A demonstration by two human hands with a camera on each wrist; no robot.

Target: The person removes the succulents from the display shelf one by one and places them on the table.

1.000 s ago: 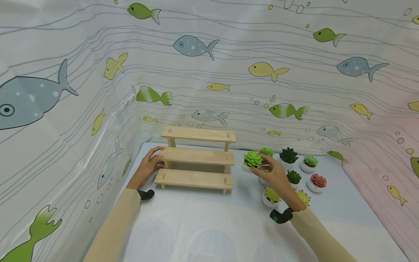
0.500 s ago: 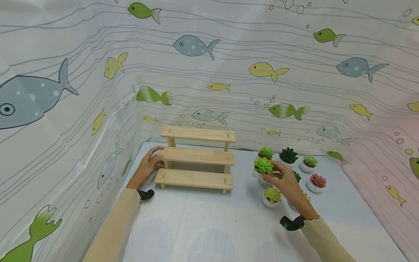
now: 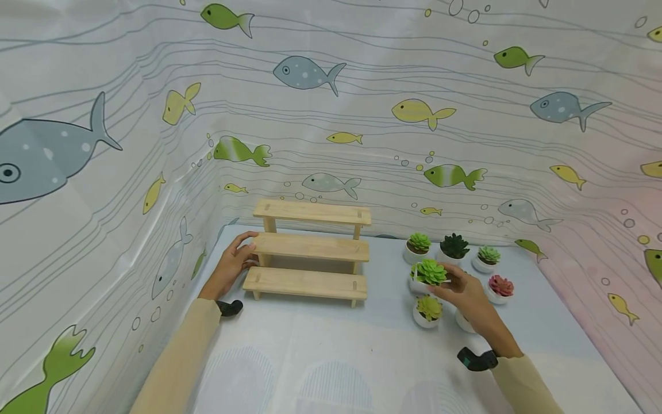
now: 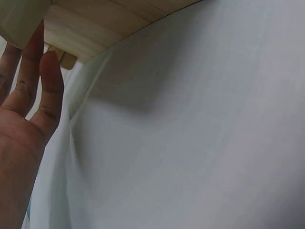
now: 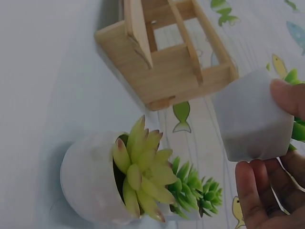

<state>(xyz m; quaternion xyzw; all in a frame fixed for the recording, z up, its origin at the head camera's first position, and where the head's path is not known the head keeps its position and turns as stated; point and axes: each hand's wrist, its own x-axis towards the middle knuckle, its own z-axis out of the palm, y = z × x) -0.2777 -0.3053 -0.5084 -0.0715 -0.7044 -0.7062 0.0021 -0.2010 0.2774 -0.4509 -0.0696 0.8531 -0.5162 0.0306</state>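
My right hand (image 3: 468, 296) holds a bright green artificial succulent (image 3: 430, 272) in a white pot, among the other potted plants at the right. In the right wrist view its angular pot (image 5: 255, 117) sits tilted between thumb and fingers, mostly hiding the leaves. My left hand (image 3: 231, 264) grips the left end of the middle step of a three-tier wooden shelf stand (image 3: 310, 246). The left wrist view has that hand (image 4: 28, 109) with its fingertips at the wood (image 4: 90, 28).
Around the right hand stand a yellow-green succulent (image 3: 429, 309), a light green one (image 3: 419, 241), a dark green one (image 3: 454, 247), a small pale green one (image 3: 488, 256) and a red one (image 3: 500, 286). Fish-print cloth (image 3: 383, 190) rises behind and at both sides.
My right hand has carried the bright green succulent rightward and down, away from the stand and in among the other pots. The left hand has stayed on the stand.
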